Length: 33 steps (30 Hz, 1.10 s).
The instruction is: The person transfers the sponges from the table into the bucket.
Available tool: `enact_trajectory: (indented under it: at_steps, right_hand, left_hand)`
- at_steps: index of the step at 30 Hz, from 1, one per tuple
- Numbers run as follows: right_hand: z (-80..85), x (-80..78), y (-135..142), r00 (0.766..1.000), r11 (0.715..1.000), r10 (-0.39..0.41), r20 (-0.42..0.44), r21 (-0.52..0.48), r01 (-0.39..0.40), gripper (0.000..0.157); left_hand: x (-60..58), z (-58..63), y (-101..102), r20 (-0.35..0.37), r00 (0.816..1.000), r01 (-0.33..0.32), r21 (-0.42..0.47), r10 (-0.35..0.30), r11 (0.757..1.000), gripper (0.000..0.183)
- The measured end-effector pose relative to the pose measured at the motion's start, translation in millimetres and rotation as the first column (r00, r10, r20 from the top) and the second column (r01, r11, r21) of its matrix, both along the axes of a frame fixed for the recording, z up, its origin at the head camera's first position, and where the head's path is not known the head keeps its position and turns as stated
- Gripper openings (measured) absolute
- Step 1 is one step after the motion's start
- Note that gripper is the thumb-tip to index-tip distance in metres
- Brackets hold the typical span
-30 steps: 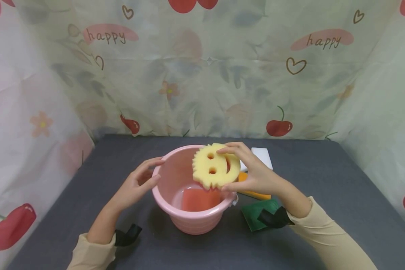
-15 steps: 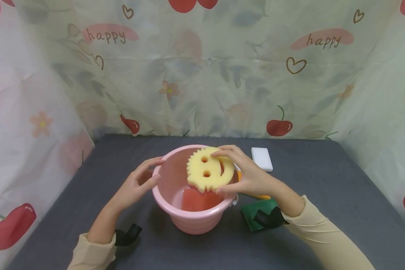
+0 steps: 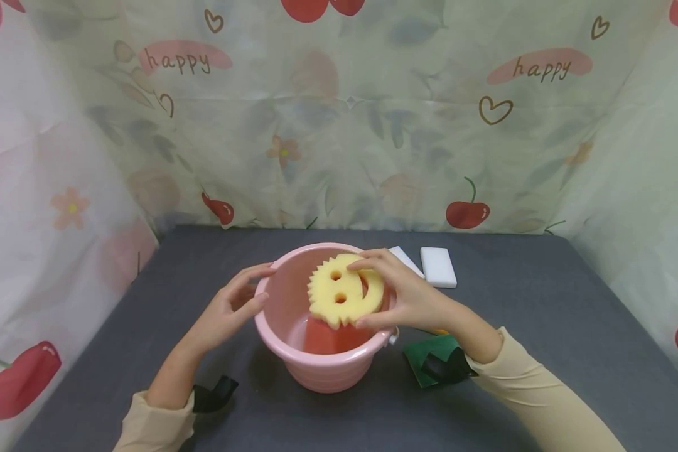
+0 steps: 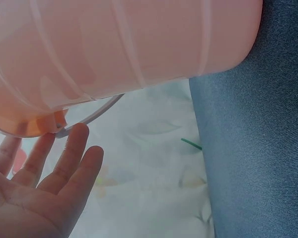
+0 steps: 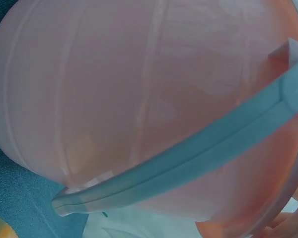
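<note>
A pink bucket (image 3: 328,376) stands upright on the dark table. My right hand (image 3: 398,285) pinches a yellow sponge (image 3: 339,292) with a cut-out smiling face, thumb at its near edge and fingers at its far edge. The sponge is tilted and overlaps the bucket's mouth on the right side. On the bucket floor lies a red-orange sponge (image 3: 333,336), partly covered by the yellow one in this view. My left hand (image 3: 234,307) touches the bucket's left rim with fairly straight fingers; the left wrist view shows its fingers (image 4: 72,153) spread right at the rim.
Two white sponges (image 3: 439,267) lie behind the bucket on the right, one partly hidden by the hand. A green scouring pad (image 3: 420,361) lies under the right wrist. The bucket's grey handle (image 5: 188,153) hangs down its side. A patterned curtain (image 3: 350,125) surrounds the table.
My right hand has moved left and slightly downward with the yellow sponge, farther over the bucket's mouth. The left hand and the bucket have stayed in place.
</note>
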State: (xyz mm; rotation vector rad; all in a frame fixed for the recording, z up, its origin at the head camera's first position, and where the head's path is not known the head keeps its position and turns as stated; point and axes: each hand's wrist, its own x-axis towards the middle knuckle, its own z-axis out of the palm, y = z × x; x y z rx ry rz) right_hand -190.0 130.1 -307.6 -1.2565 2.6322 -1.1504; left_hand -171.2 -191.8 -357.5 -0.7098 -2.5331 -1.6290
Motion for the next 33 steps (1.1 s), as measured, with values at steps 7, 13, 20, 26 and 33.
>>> enact_trajectory:
  at_steps: [7, 13, 20, 26, 33]
  right_hand:
    - [-1.5, 0.6, -2.1, 0.999, 1.0, -0.012, 0.043, -0.004, 0.012, 0.069]
    - [-3.0, -0.2, -3.6, 0.999, 1.0, -0.015, 0.048, -0.001, 0.015, 0.069]
    - [-2.2, -2.3, -7.2, 0.997, 1.0, -0.019, 0.07, 0.011, 0.018, 0.07]
    - [0.2, -2.1, -7.1, 0.999, 0.999, -0.022, 0.035, 0.028, 0.021, 0.068]
    - [-0.5, -0.9, -5.9, 0.999, 1.0, -0.02, 0.034, 0.009, 0.02, 0.057]
  left_hand:
    - [0.2, 0.2, 0.4, -0.003, 1.0, 0.0, 0.0, 0.0, 1.0, 0.044]
    - [0.3, 0.1, 0.4, -0.008, 1.0, 0.004, 0.005, -0.004, 1.0, 0.044]
    - [0.6, 0.7, 0.7, -0.006, 1.0, 0.011, 0.012, -0.011, 1.0, 0.045]
    - [1.4, 1.6, 1.4, -0.007, 1.0, 0.004, 0.009, -0.003, 1.0, 0.045]
    - [1.3, 1.3, 1.3, -0.003, 1.0, 0.004, 0.011, -0.004, 1.0, 0.044]
